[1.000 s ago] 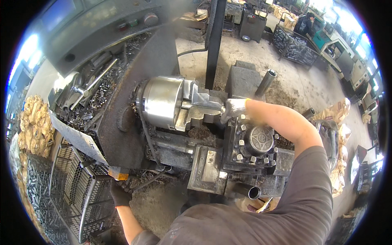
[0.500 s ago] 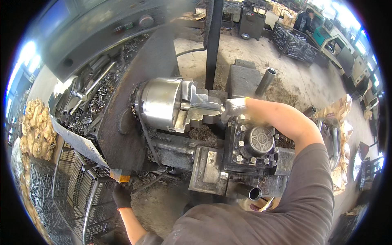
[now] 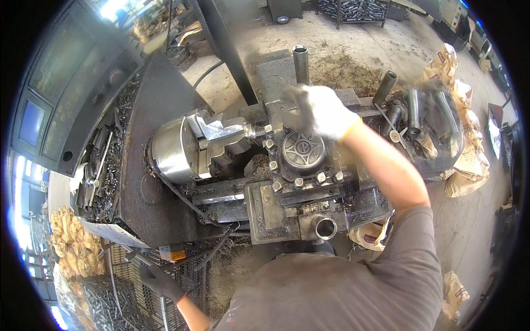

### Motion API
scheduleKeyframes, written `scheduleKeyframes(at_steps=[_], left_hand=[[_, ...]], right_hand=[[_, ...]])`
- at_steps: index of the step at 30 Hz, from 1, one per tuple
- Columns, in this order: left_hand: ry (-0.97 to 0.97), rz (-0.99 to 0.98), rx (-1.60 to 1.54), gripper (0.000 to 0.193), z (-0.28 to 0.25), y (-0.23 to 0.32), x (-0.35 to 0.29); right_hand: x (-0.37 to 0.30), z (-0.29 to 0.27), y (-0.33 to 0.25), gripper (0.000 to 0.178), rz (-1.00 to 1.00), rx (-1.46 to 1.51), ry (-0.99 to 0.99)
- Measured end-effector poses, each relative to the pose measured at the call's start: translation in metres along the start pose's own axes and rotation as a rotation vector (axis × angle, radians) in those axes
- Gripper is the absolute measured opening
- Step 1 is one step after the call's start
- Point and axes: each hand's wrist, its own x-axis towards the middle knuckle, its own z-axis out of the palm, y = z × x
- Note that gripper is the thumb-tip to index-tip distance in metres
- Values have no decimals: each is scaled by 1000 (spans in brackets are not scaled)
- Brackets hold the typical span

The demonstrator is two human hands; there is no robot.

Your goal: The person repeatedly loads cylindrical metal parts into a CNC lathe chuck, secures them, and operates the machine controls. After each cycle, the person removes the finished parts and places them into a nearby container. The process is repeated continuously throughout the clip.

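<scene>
My right hand (image 3: 328, 113), in a white glove with dark fingers, is raised over the square tool post (image 3: 303, 151) of a lathe. Motion smears its fingers, so I cannot tell what they hold, if anything. To its left is the steel chuck (image 3: 174, 151) with stepped jaws (image 3: 218, 135); a small shiny end (image 3: 248, 130) shows at the jaws' right side. At the lower left, my dark-gloved left hand (image 3: 160, 281) is beside a metal rail (image 3: 135, 255) and below an orange-faced block (image 3: 173, 254). Its fingers are too dark to make out.
Upright tubes (image 3: 301, 63) stand behind the tool post, with more tubes (image 3: 414, 110) on the right. Another tube's open end (image 3: 326, 228) faces me in front. Chips and a T-handled wrench (image 3: 99, 165) lie left of the chuck. Paper sacks (image 3: 469, 149) stand far right.
My right hand has left the chuck jaws and moved right, over the tool post. My left hand has shifted left and down from the orange-faced block. The whole view has turned.
</scene>
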Motion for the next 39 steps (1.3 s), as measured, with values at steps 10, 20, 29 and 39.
scheduleKeyframes(at_steps=[10, 20, 29, 39], left_hand=[[-187, 880, 98, 62, 35, 256, 118], [-429, 569, 269, 87, 139, 355, 243], [-325, 582, 114, 91, 126, 359, 219], [-767, 697, -525, 10, 6, 195, -50]], right_hand=[[-41, 25, -27, 29, 131, 88, 279], [-39, 33, -19, 37, 34, -154, 250], [-32, 30, -19, 37, 279, -16, 142], [-18, 30, -13, 40, 286, -60, 149]])
